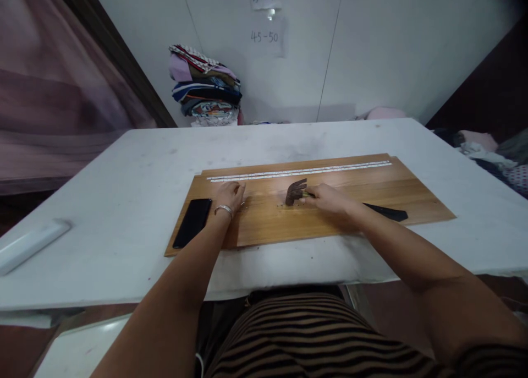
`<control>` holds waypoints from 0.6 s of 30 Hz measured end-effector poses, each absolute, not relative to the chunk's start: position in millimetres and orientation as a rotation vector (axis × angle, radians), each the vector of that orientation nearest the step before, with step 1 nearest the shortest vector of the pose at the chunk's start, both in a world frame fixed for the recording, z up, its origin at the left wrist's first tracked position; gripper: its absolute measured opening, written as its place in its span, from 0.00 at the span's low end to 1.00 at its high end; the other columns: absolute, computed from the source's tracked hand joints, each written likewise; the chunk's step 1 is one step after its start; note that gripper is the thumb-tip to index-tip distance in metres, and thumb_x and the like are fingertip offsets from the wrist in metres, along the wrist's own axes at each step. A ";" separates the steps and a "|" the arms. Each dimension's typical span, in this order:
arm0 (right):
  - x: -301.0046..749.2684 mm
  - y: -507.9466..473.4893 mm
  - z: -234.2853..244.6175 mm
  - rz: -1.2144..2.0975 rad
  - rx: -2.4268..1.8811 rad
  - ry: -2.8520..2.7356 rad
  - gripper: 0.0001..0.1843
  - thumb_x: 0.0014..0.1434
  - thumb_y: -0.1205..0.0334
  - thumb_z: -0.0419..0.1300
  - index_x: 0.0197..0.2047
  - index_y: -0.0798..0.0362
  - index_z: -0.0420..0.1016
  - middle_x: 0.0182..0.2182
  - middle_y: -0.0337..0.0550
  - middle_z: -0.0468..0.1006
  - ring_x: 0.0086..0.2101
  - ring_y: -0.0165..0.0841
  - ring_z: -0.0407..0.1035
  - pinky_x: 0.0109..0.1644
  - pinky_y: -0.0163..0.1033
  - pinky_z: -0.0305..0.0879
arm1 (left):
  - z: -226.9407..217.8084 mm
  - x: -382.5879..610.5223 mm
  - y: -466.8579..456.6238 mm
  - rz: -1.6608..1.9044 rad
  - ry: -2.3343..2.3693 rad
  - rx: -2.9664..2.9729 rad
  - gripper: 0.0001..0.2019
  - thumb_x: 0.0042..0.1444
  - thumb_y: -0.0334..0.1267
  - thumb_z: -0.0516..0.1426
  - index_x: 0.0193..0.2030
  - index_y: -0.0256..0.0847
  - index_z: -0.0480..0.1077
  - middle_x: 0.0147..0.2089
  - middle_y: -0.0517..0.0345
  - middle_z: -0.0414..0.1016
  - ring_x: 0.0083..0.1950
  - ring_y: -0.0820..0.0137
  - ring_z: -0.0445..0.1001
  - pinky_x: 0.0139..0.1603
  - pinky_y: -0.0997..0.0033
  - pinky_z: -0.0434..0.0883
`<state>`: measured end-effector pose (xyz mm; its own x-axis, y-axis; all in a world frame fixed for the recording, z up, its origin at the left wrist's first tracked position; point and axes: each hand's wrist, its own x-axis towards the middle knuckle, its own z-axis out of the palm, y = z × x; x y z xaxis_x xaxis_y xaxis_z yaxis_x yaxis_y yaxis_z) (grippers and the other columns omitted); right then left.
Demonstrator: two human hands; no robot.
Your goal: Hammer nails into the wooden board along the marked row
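Observation:
My right hand (328, 197) grips a claw hammer (295, 192) by its handle, close to the head. The hammer's head rests at the middle of a wooden board (264, 226), beside a few small nails (284, 206). My left hand (229, 196), with a bracelet at the wrist, is over the board's left part. Its fingers are bent together; what they hold, if anything, is too small to make out. A few thin nails (244, 206) lie just right of these fingers. Two white strips with markings (301, 171) run along the board's far side.
A black phone (192, 223) lies at the board's left end. A black, long object (388, 212) lies partly behind my right forearm. The board is on a white-covered table (124, 202). A white roll (33, 246) is at far left; folded clothes (206, 86) are stacked against the wall.

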<state>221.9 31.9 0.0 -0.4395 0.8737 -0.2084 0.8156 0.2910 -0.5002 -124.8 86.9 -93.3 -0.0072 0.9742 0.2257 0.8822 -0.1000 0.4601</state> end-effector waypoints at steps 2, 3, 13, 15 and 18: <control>223.0 33.1 -0.2 0.816 -1.613 -2.429 0.22 0.68 0.41 0.59 0.52 0.48 0.82 0.42 0.49 0.86 0.42 0.45 0.77 0.46 0.41 0.68 | -93.1 -124.8 87.1 0.739 1.967 2.072 0.22 0.68 0.50 0.47 0.37 0.43 0.78 0.47 0.45 0.83 0.55 0.55 0.76 0.60 0.59 0.70; 223.0 33.5 -0.1 0.807 -1.619 -2.426 0.23 0.67 0.41 0.59 0.51 0.49 0.82 0.41 0.49 0.86 0.42 0.44 0.77 0.45 0.40 0.68 | -92.8 -124.8 87.1 0.736 1.964 2.071 0.22 0.68 0.50 0.47 0.37 0.43 0.78 0.47 0.44 0.83 0.54 0.55 0.77 0.59 0.58 0.70; 217.2 30.1 0.7 0.904 -1.569 -2.448 0.22 0.68 0.43 0.58 0.52 0.49 0.82 0.41 0.50 0.85 0.42 0.45 0.76 0.47 0.43 0.68 | -89.7 -123.9 86.0 0.719 1.972 2.074 0.23 0.68 0.51 0.46 0.35 0.43 0.78 0.46 0.45 0.83 0.54 0.56 0.76 0.59 0.60 0.70; 219.0 30.6 0.2 0.898 -1.576 -2.447 0.21 0.68 0.44 0.58 0.52 0.49 0.82 0.42 0.50 0.85 0.42 0.45 0.76 0.47 0.43 0.68 | -90.5 -124.1 86.1 0.725 1.970 2.069 0.24 0.68 0.51 0.46 0.35 0.43 0.78 0.46 0.44 0.83 0.54 0.56 0.77 0.59 0.61 0.70; 222.2 32.3 -0.3 0.850 -1.602 -2.443 0.21 0.68 0.44 0.58 0.50 0.50 0.82 0.43 0.51 0.85 0.42 0.44 0.77 0.47 0.42 0.68 | -92.0 -124.6 86.7 0.739 1.971 2.067 0.24 0.68 0.52 0.46 0.35 0.42 0.78 0.45 0.44 0.83 0.53 0.56 0.77 0.59 0.60 0.70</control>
